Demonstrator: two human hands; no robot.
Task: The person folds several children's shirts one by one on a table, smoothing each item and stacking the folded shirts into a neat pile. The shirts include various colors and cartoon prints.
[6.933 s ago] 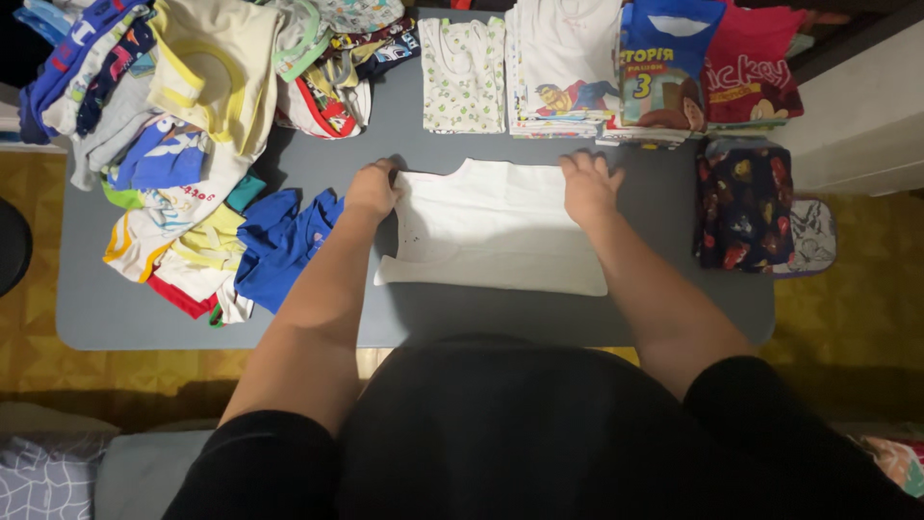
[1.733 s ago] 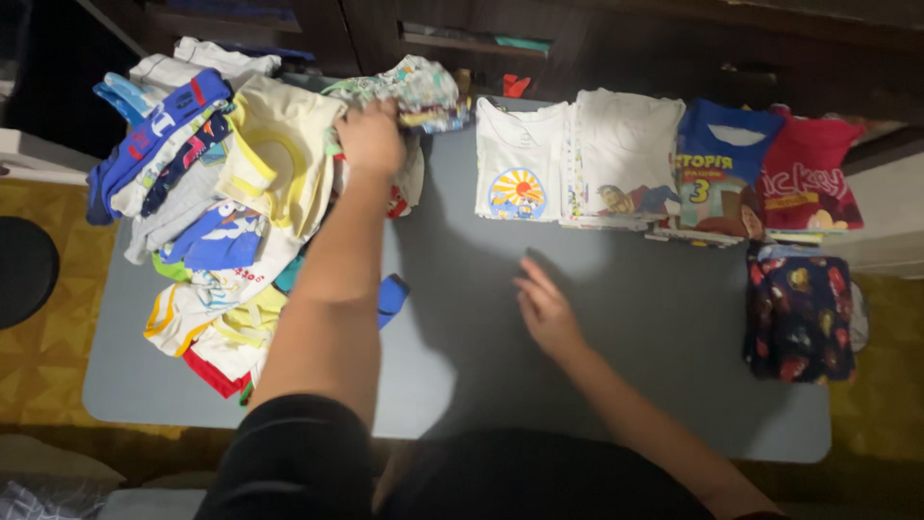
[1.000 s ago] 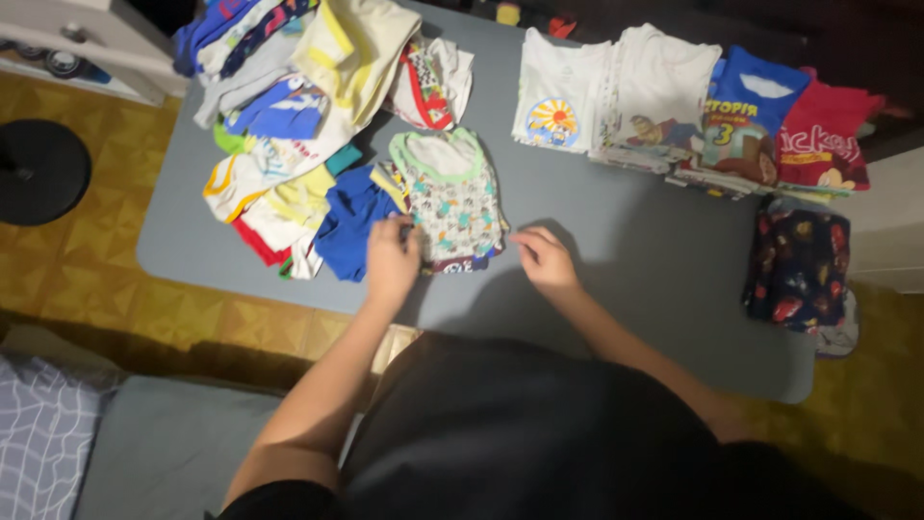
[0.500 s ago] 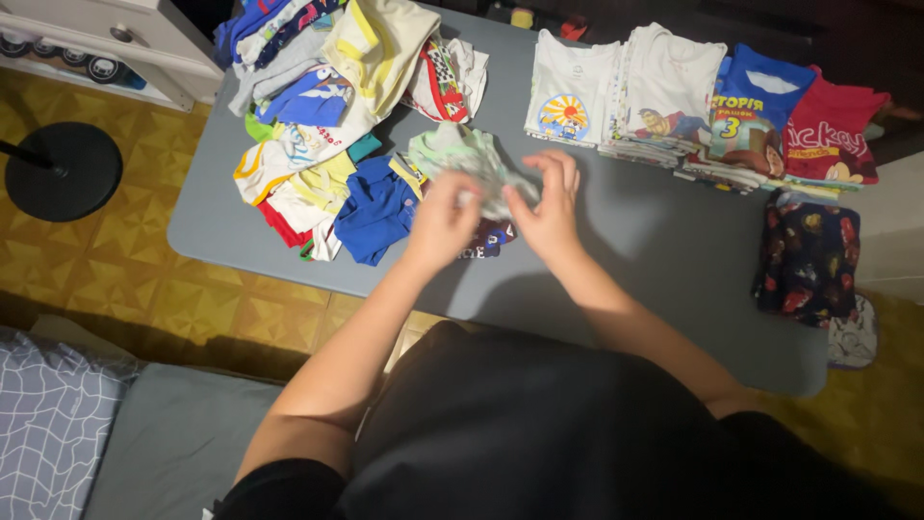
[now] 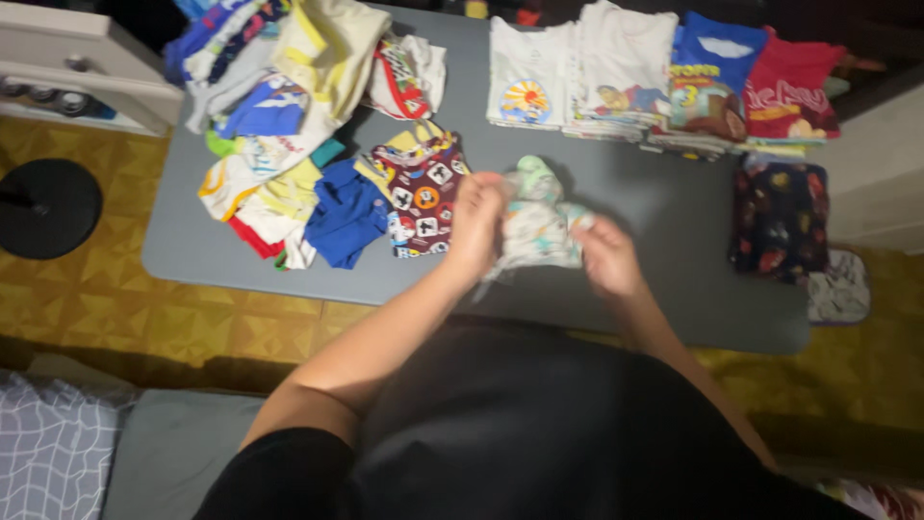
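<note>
Both hands are gripping a small pale patterned garment with green trim (image 5: 535, 220) at the frame's centre, over the grey table (image 5: 674, 207): the left hand (image 5: 476, 223) is pinching its left edge with closed fingers, the right hand (image 5: 606, 255) its right edge. Pulling the edges apart evenly would probably flatten the bunched cloth best. Compared with half a second ago, the garment is sitting further right, uncovering a maroon printed piece (image 5: 422, 188) left of centre.
</note>
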